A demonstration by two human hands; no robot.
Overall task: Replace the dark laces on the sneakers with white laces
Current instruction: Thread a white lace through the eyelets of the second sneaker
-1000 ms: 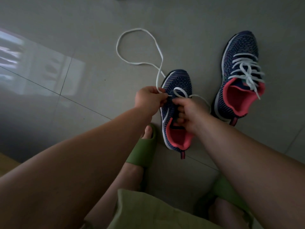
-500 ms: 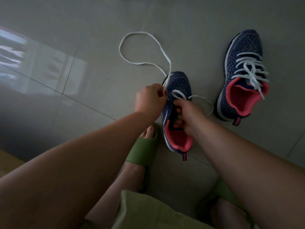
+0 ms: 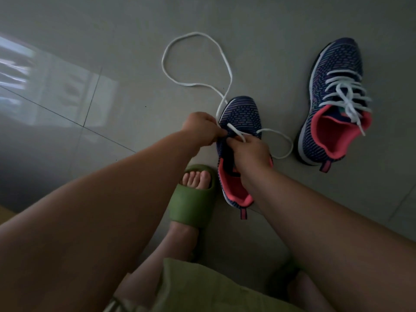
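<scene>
A navy knit sneaker (image 3: 242, 113) with a pink lining lies on the floor in front of me. A white lace (image 3: 225, 57) runs through its lowest eyelets. My left hand (image 3: 200, 127) pinches the lace at the shoe's left edge; from there it trails away in a long loop on the floor. My right hand (image 3: 251, 149) grips the shoe's tongue area and holds the lace's other end, which loops to the right. A second sneaker (image 3: 335, 64) stands at the right, fully laced in white.
The grey tiled floor (image 3: 112, 52) reflects window light at the left. My foot in a green slide sandal (image 3: 193, 199) sits just left of the near sneaker's heel. Green shorts fabric (image 3: 202, 289) fills the bottom edge.
My left hand has moved right to the shoe's edge with the lace. The right hand has shifted up over the tongue. The camera view has dropped slightly.
</scene>
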